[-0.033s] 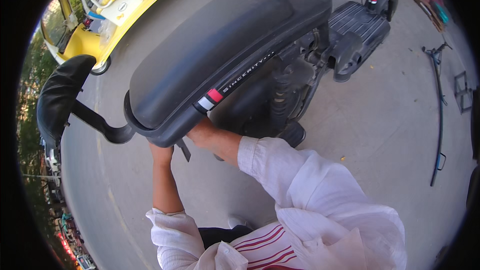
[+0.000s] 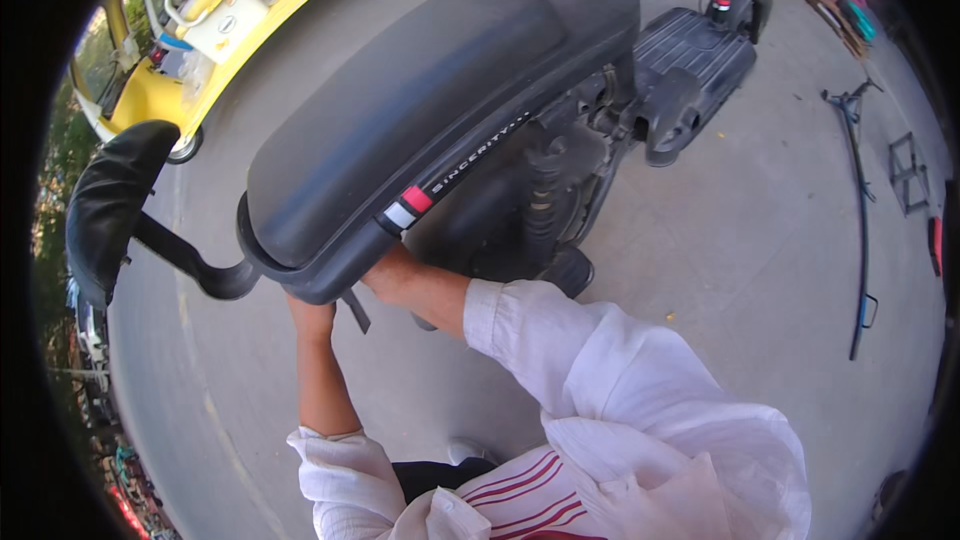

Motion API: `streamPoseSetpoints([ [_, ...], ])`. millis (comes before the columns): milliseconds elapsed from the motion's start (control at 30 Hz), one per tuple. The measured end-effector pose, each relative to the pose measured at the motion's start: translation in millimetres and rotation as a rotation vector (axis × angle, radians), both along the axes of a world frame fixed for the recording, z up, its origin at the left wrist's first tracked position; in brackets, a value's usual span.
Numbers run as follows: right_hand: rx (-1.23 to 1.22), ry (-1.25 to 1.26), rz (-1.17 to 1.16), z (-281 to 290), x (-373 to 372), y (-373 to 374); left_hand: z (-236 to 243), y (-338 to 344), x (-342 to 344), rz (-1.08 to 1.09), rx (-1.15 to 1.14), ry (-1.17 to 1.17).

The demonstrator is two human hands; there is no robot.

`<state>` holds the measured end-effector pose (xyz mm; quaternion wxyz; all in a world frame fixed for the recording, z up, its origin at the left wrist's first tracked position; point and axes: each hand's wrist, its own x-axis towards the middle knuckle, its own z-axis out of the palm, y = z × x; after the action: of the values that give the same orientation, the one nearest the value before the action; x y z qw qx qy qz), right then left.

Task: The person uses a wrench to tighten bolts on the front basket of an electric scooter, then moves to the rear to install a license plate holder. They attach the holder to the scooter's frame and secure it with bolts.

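A black electric scooter stands in front of me, its long padded seat running from near left to far right. Both my arms reach in under the seat's rear end. Only the wrist of my left hand shows below the rear rim; its fingers are hidden. My right hand goes in beneath the side rail, by the dark rear mudguard, and its fingers are out of sight too. Close to both wrists a thin dark strip hangs down. A black padded backrest sits behind the seat on a curved bracket.
Right of the rear wheel area is a spring shock absorber; farther off lies the ribbed footboard. A yellow open vehicle stands at the far left. On the ground at right are a long dark pole and a metal frame.
The whole scene has shifted slightly left in view. Both hands stay under the rear of the seat.
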<state>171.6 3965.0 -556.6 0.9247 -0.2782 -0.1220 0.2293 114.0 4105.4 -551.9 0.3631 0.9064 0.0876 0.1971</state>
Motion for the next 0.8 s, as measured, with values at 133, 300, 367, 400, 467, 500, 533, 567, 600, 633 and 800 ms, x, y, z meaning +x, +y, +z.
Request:
streamPoseSetpoints([
  [133,-0.083,0.094,0.126,10.6,-3.7,-14.6,9.6,-16.5,-1.4,0.014,-0.225,-0.038],
  [300,-0.107,0.074,0.009,-14.4,-1.1,2.4,3.1,-7.0,2.9,-0.179,-0.288,-0.073],
  [367,-0.117,0.06,-0.008,-19.3,-1.6,8.8,2.0,-0.4,2.8,-0.189,-0.256,-0.068],
  [400,-0.114,0.054,-0.008,-15.8,-4.5,12.5,1.7,3.3,3.2,-0.167,-0.271,-0.051],
  [467,-0.087,0.054,-0.007,-8.7,-8.4,9.2,-0.3,6.7,5.8,-0.135,-0.306,-0.051],
  [500,-0.093,0.063,0.012,-7.7,-9.6,6.5,-2.4,6.4,7.7,-0.124,-0.326,-0.068],
  [533,-0.1,0.071,0.032,-6.6,-10.8,4.0,-3.4,5.8,8.6,-0.111,-0.345,-0.085],
  [567,-0.108,0.08,0.049,-7.6,-10.7,2.3,-2.1,3.5,9.6,-0.104,-0.354,-0.083],
  [600,-0.093,0.133,0.031,-8.3,-11.0,3.3,0.8,1.1,9.6,-0.097,-0.362,-0.081],
  [633,-0.078,0.185,0.014,-9.2,-11.2,4.7,1.5,-1.5,10.0,-0.089,-0.371,-0.078],
  [800,-0.073,0.198,0.076,-13.6,-5.9,8.5,5.4,-4.8,9.0,-0.078,-0.407,-0.133],
])
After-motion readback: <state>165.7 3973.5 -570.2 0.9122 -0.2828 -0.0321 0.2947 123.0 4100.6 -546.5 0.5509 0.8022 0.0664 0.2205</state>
